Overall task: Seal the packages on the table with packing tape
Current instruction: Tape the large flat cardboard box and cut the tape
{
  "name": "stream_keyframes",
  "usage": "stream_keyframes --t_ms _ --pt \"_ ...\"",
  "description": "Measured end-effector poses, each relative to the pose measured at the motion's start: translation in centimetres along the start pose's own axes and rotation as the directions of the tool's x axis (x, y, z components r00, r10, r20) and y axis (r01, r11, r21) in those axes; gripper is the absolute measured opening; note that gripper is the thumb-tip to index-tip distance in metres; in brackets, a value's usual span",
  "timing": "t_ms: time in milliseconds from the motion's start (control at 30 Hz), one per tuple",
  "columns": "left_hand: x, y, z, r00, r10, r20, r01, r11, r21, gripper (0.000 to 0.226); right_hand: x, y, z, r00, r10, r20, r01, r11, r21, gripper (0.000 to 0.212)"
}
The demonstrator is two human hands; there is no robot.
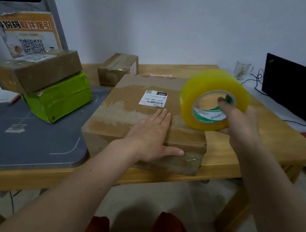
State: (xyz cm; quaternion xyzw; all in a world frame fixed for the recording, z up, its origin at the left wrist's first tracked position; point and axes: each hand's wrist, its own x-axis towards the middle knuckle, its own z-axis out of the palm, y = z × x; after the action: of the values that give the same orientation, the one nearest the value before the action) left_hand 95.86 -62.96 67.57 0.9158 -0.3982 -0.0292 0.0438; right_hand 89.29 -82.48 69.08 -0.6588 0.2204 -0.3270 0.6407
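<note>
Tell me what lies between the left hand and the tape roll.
Only bare cardboard of the big box separates the left hand from the tape roll, seen from the head camera.

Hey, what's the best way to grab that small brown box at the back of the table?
Probably from above, across the small brown box's narrow width. It lies flat with its top free, and the large box under the left hand stands close in front, blocking a low frontal approach.

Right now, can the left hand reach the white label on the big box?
Probably yes. The left hand lies flat on the big box, its fingertips just short of the white label, with bare cardboard between them.
</note>
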Motion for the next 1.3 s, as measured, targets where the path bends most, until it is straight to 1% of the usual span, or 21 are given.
stream_keyframes --t_ms 67,167,200,267,333,433,467,500,567,600,633,667,700,767,833,867,1000,1100,1200,1267,1300 --pt "0.0 0.0 0.1 1.0 -0.007 0.01 0.007 1.0 0.001 0.112 0.0 0.3 -0.9 1.0 0.021 -0.008 -0.02 0.999 0.044 0.017" --pt "0.1 0.0 0.1 0.999 -0.025 0.03 0.025 1.0 0.006 0.113 0.2 0.9 -3.1 0.992 0.023 -0.121 -0.014 0.997 0.077 0.005" --pt "0.2 0.0 0.1 0.999 -0.032 0.034 0.032 0.999 0.004 0.114 0.4 1.1 -3.8 0.987 0.006 -0.16 0.004 0.998 0.068 0.005" --pt "0.2 0.1 0.2 0.998 -0.041 0.039 0.041 0.999 0.006 0.115 0.5 1.6 -4.7 0.984 0.0 -0.177 0.007 0.999 0.04 0.01" --pt "0.3 0.1 0.3 0.998 -0.048 0.038 0.048 0.999 0.01 0.114 0.4 2.7 -4.8 0.98 0.087 -0.181 -0.072 0.993 0.088 0.005" --pt "0.3 0.1 0.3 0.998 -0.047 0.04 0.046 0.999 0.004 0.106 0.2 4.8 -4.8 0.959 0.214 -0.186 -0.181 0.967 0.181 0.011" --pt "0.3 0.1 0.3 0.998 -0.041 0.037 0.041 0.999 -0.003 0.101 0.1 5.3 -4.8 0.95 0.262 -0.172 -0.224 0.951 0.213 0.016" --pt "0.2 0.1 0.3 0.999 -0.032 0.036 0.033 0.999 -0.01 0.095 0.1 5.9 -4.7 0.935 0.322 -0.15 -0.277 0.925 0.26 0.03" --pt "0.1 0.1 0.2 0.998 -0.007 0.056 0.009 0.999 -0.039 0.088 0.0 6.7 -4.7 0.89 0.442 -0.111 -0.379 0.852 0.36 0.067" --pt "0.0 0.0 -0.1 0.997 -0.001 0.078 0.008 0.996 -0.083 0.087 -0.1 7.1 -4.7 0.873 0.478 -0.094 -0.41 0.826 0.387 0.077" --pt "-0.2 -0.4 -0.5 0.995 -0.019 0.093 0.032 0.989 -0.145 0.089 -0.2 7.5 -4.8 0.865 0.498 -0.066 -0.434 0.806 0.401 0.082" --pt "-0.3 -1.2 -0.9 0.993 -0.078 0.087 0.095 0.975 -0.201 0.093 -0.3 7.9 -4.8 0.859 0.511 -0.031 -0.456 0.792 0.405 0.082" --pt "-0.3 -2.3 -1.2 0.981 -0.186 0.058 0.195 0.954 -0.23 0.097 -0.5 8.2 -4.9 0.861 0.509 0.008 -0.469 0.787 0.401 0.077" --pt "-0.4 -5.3 -1.7 0.895 -0.445 -0.013 0.436 0.882 -0.179 0.102 -0.9 8.5 -4.8 0.875 0.476 0.087 -0.469 0.792 0.39 0.061" --pt "-0.6 -7.8 -1.5 0.805 -0.593 -0.006 0.59 0.802 -0.095 0.097 -1.2 8.7 -4.6 0.882 0.445 0.155 -0.467 0.78 0.417 0.054" --pt "-0.6 -8.6 -1.4 0.788 -0.616 0.01 0.615 0.785 -0.08 0.095 -1.3 8.6 -4.4 0.874 0.452 0.179 -0.482 0.756 0.443 0.053" --pt "-0.5 -9.5 -0.8 0.79 -0.613 0.004 0.612 0.787 -0.079 0.095 -3.0 8.6 -2.5 0.802 0.538 0.261 -0.576 0.579 0.577 0.047" --pt "-0.6 -9.9 -0.7 0.784 -0.621 -0.01 0.617 0.78 -0.105 0.092 -4.4 8.4 -0.4 0.759 0.575 0.306 -0.63 0.532 0.566 0.038" --pt "-0.8 -10.4 -0.9 0.776 -0.631 0.001 0.625 0.768 -0.138 0.09 -4.4 6.7 0.6 0.76 0.571 0.311 -0.64 0.572 0.513 0.032" --pt "-1.1 -11.2 -1.2 0.775 -0.632 0.007 0.613 0.75 -0.248 0.088 -3.7 5.0 1.0 0.811 0.515 0.277 -0.583 0.666 0.466 0.038" --pt "-1.1 -11.5 -1.5 0.784 -0.621 0.008 0.586 0.736 -0.338 0.088 -3.2 3.7 1.1 0.85 0.465 0.249 -0.527 0.73 0.436 0.041"
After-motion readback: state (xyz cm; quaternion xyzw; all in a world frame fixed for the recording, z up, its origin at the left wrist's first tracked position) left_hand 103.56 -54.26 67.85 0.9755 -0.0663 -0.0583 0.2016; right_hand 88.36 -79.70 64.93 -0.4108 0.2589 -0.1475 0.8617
